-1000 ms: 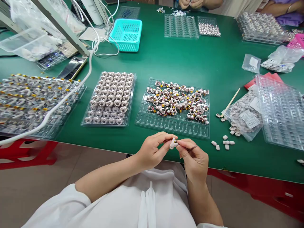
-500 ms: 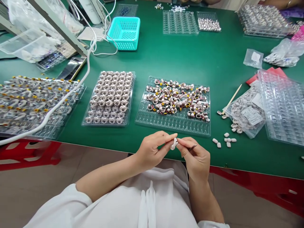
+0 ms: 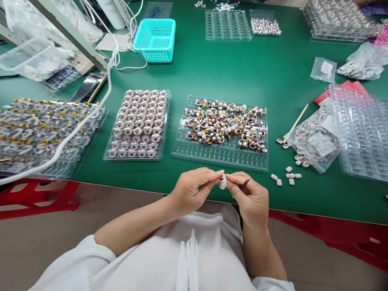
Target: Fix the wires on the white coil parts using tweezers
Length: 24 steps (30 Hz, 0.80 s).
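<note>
Close to the table's front edge, my left hand [image 3: 192, 190] and my right hand [image 3: 250, 198] meet around a small pale earbud part [image 3: 223, 182]. Left thumb and forefinger pinch it from one side. On the other side, my right fingertips press against it. A dark thin tool [image 3: 245, 184], perhaps tweezers, runs through my right hand, mostly hidden by the fingers. Just beyond the hands lies a clear tray [image 3: 221, 159] heaped with earbud parts [image 3: 221, 125] bearing yellow tabs. Several loose pale caps [image 3: 290, 176] are scattered to the right.
Left of the heaped tray stands a tray of pale shells [image 3: 141, 117] in rows. A fuller tray [image 3: 39, 133] sits far left under a white cable [image 3: 91, 117]. A turquoise basket [image 3: 156, 40] is farther back. Bagged caps [image 3: 317, 141] and stacked clear trays [image 3: 360, 133] lie right.
The earbud part has turned between my fingertips and now looks more upright. My hands stay almost in place, and the view has shifted slightly.
</note>
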Tool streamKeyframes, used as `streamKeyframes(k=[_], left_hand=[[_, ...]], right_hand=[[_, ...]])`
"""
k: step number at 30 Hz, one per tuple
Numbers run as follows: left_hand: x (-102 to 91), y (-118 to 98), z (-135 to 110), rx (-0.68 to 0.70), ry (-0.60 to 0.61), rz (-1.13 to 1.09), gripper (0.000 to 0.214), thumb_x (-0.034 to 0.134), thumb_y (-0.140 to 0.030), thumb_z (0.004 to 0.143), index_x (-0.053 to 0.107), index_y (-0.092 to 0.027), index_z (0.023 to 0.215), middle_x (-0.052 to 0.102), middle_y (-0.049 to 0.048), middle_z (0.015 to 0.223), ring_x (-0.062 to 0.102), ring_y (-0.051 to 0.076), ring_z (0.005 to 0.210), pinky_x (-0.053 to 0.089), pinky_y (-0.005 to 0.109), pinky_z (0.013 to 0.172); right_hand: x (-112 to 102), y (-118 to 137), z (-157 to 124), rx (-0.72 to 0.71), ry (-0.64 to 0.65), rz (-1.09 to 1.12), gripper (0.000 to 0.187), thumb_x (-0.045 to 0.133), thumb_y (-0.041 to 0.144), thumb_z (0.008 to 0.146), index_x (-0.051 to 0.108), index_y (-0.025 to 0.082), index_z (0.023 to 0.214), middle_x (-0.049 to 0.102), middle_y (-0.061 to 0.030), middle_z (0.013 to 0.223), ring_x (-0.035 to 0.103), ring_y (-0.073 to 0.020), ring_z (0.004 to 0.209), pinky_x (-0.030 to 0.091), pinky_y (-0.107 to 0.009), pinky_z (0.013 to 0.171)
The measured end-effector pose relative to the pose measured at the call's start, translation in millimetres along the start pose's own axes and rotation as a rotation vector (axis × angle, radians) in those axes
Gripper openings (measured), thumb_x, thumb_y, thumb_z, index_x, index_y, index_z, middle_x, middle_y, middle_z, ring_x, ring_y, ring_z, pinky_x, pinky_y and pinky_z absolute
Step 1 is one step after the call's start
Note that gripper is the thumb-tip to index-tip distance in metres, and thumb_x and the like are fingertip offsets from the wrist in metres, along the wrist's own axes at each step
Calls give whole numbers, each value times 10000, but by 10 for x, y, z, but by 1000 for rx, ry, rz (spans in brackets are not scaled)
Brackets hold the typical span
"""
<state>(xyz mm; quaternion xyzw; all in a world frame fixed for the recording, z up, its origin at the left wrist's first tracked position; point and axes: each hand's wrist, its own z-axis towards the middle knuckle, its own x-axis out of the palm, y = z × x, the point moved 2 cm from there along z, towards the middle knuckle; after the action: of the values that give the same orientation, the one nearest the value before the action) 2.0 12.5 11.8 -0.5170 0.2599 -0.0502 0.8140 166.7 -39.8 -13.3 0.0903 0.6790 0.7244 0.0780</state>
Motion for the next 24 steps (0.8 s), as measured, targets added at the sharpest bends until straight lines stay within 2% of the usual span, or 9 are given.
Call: streamKeyframes(k=[5, 11, 19, 24], left_hand=[[6, 20, -20, 111, -2, 42, 332, 570, -52, 937, 695, -175, 1219, 786, 80, 926, 723, 138, 818, 585, 236, 744], [24, -6, -30, 145, 39, 31, 426, 552, -47, 946, 611, -198, 1340, 781, 83, 976, 708, 153, 892, 590, 267, 797], [16, 2, -32, 122, -28, 39, 326, 618, -88, 929, 684, -195, 1229, 787, 72, 953, 723, 142, 839, 594, 231, 764], [4, -31, -51, 165, -45, 24, 379, 611, -68, 924, 659, -210, 1272, 784, 83, 970, 723, 151, 857, 601, 252, 773]], right_hand=[[-12, 12, -12, -21, 7, -32, 211, 732, 130, 855, 798, 299, 963, 702, -14, 867, 623, -139, 739, 445, -247, 560], [-59, 33, -17, -47, 18, -127, 199, 720, 136, 865, 790, 295, 962, 700, -14, 870, 625, -146, 740, 449, -254, 559], [-59, 36, -20, -56, 29, -170, 182, 715, 136, 863, 777, 282, 954, 697, -13, 892, 610, -135, 719, 458, -246, 557], [-67, 21, -13, -5, 65, -118, 182, 715, 151, 864, 774, 275, 983, 692, -17, 875, 598, -129, 687, 459, -239, 535]])
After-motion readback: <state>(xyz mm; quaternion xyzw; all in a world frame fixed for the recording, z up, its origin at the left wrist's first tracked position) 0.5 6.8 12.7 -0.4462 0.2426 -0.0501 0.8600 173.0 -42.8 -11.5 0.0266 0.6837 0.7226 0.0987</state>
